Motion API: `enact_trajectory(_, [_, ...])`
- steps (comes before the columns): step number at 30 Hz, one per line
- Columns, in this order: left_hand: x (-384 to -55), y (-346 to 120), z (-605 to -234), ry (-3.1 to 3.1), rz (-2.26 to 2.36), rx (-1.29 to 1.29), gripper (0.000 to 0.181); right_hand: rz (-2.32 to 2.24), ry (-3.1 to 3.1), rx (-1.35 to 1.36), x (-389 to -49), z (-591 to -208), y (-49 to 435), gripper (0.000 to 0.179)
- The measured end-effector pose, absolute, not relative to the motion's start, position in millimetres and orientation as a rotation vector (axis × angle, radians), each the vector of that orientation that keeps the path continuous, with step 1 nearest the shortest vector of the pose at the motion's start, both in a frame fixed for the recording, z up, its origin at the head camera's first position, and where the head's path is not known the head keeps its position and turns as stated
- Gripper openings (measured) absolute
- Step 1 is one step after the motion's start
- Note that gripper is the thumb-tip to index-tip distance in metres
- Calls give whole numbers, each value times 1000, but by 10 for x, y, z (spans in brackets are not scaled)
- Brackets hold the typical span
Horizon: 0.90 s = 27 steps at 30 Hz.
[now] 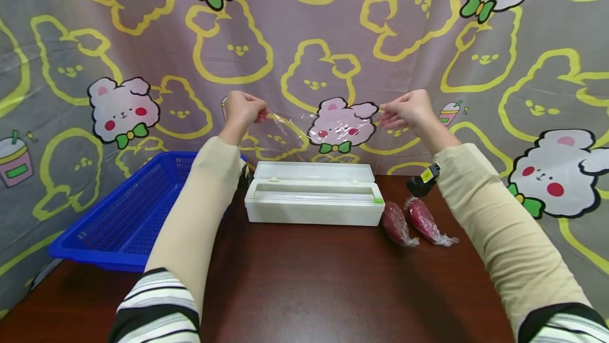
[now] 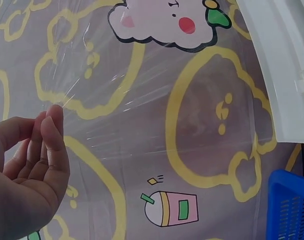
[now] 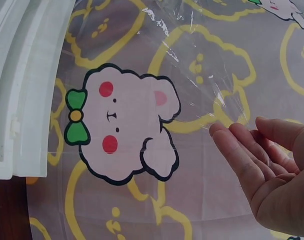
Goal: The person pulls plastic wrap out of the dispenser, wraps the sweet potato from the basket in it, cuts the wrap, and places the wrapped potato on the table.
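Observation:
A clear sheet of plastic wrap (image 1: 291, 127) is stretched between my two hands above and behind a white wrap dispenser box (image 1: 314, 211). My left hand (image 1: 243, 110) pinches the sheet's left side between thumb and fingers, and creases fan out from the fingertips in the left wrist view. On the other side my right hand (image 1: 409, 110) pinches it, with shiny folds of wrap (image 3: 222, 97) running to the fingertips. The dispenser's lid (image 1: 314, 171) is raised, and a roll of wrap (image 1: 314, 195) shows through its long opening.
Two dark red oblong things (image 1: 396, 224) (image 1: 425, 220) in twisted clear film lie beside the dispenser's right end. A blue perforated basket (image 1: 119, 226) stands at the left on the brown table (image 1: 304, 285). A patterned cloth (image 1: 295, 26) hangs behind.

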State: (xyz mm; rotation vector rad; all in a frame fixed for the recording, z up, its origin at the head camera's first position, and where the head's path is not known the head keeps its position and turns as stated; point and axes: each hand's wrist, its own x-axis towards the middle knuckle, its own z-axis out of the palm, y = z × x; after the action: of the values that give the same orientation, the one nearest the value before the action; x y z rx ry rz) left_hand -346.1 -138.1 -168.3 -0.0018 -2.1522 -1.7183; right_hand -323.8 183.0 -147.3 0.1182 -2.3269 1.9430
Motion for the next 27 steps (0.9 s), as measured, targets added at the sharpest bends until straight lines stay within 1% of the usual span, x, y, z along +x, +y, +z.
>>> enact_trajectory(7, [-3437, -1391, -1633, -2156, -1698, -9, 19, 1930, -2339, 84, -3227, -1422, 1829, 18])
enact_trajectory(17, [-3427, -1365, -1614, -2106, -1747, -28, 18, 1901, -2297, 108, -3223, -1354, 1792, 18])
enact_trajectory(23, [-3407, -1378, -1621, -2027, -1777, -42, 19, 1902, -2244, 113, -3207, -1346, 1793, 21])
enact_trajectory(27, [-3407, -1399, -1611, -1967, -1803, -59, 18, 1886, -2226, 111, -3186, -1329, 1809, 18])
